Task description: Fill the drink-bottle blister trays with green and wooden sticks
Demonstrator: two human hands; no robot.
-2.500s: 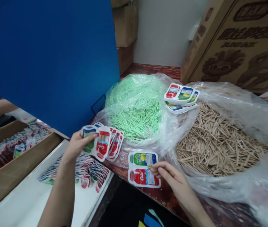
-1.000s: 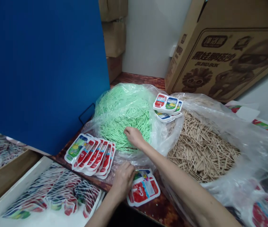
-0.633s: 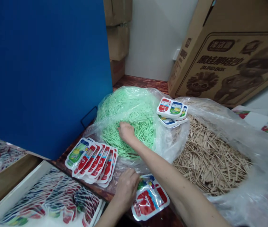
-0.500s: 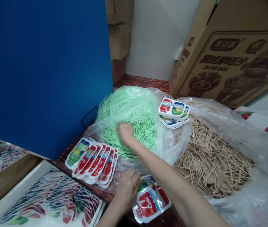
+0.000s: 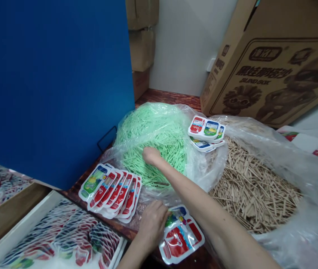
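Note:
My right hand (image 5: 151,156) is closed like a fist on a heap of thin light green sticks (image 5: 161,136) in a clear plastic bag. Its fingertips are hidden, so what they grip cannot be made out. Nearer the table's front edge, my left hand (image 5: 153,218) has its fingers curled at the left edge of a shiny bottle-shaped packet (image 5: 180,239), printed in red, green and blue. More such packets (image 5: 114,192) lie fanned out on the table to the left of it.
A clear bag of brown sticks (image 5: 254,186) lies on the right. Several packets (image 5: 206,129) are stacked between the bags. Behind stands a large cardboard box (image 5: 271,74); a blue panel (image 5: 55,82) rises on the left. Below it, a white box (image 5: 49,203) holds netted packets.
My right hand has shifted slightly right and down over the green sticks. My left hand stays at the packet, with the view moved only a little.

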